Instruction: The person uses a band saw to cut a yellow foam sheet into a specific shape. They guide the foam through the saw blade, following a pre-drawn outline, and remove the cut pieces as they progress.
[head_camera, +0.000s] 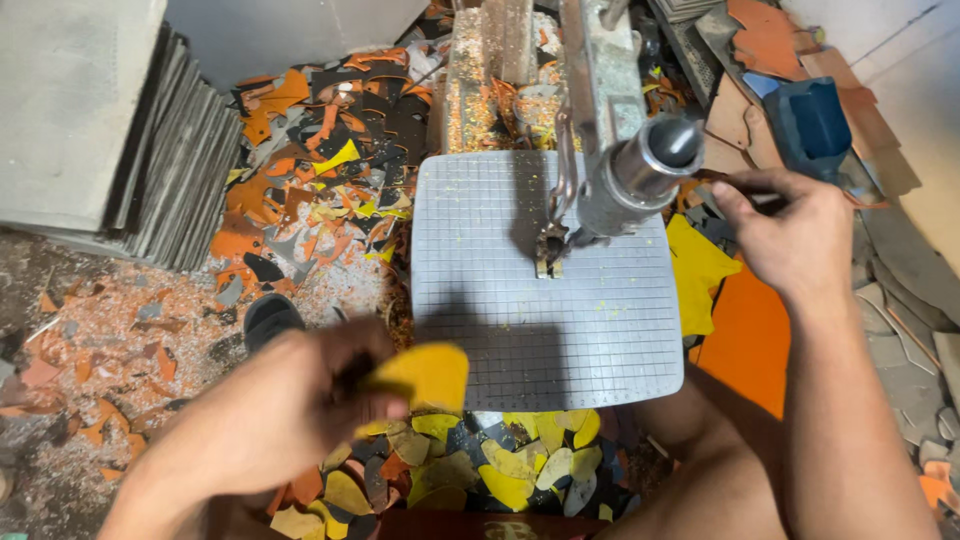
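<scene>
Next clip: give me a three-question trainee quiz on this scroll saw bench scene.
1. True or false: the left hand holds a yellow cut piece.
2. What does the right hand grip? A) a thin dark strip B) a hammer C) a blue box
3. What lies heaped below the gridded saw table, near its front edge?

Key: 1 true. 2 A. 3 A pile of yellow and dark cut pieces.

Blurred yellow rounded cut piece (428, 374), held near the gridded table's corner.
</scene>
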